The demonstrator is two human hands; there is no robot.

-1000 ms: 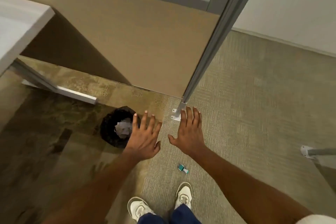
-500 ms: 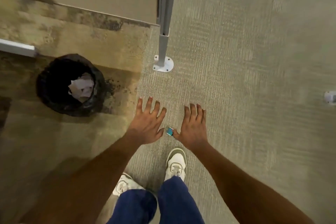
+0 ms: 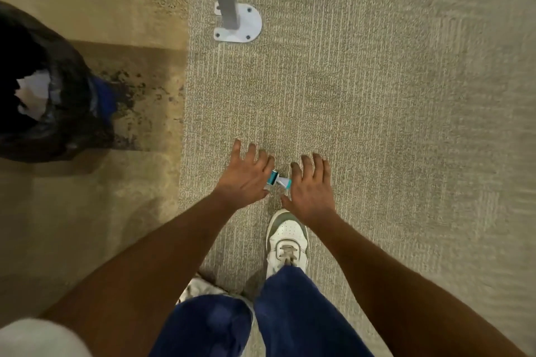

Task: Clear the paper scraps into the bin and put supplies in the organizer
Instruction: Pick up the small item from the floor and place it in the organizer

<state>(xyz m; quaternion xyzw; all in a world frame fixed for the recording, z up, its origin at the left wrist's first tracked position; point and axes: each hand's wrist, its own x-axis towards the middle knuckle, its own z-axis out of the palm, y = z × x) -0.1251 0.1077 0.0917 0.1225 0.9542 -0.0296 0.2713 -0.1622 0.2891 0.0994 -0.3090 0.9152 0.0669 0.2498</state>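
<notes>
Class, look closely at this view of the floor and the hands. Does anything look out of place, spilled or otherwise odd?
Yes. A small teal and white item lies on the carpet between the open left hand and right hand, not stored anywhere. Also, dark specks stain the floor beside the black-lined bin, which holds white paper.

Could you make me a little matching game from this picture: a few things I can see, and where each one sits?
Things:
1. bin
2. teal item
3. metal post foot
4. white shoe

Places:
A. top centre, on the carpet
B. left edge, lined with a black bag
C. between the left hand and the right hand
D. just below the right hand

Pairs: 1-B, 2-C, 3-A, 4-D
</notes>
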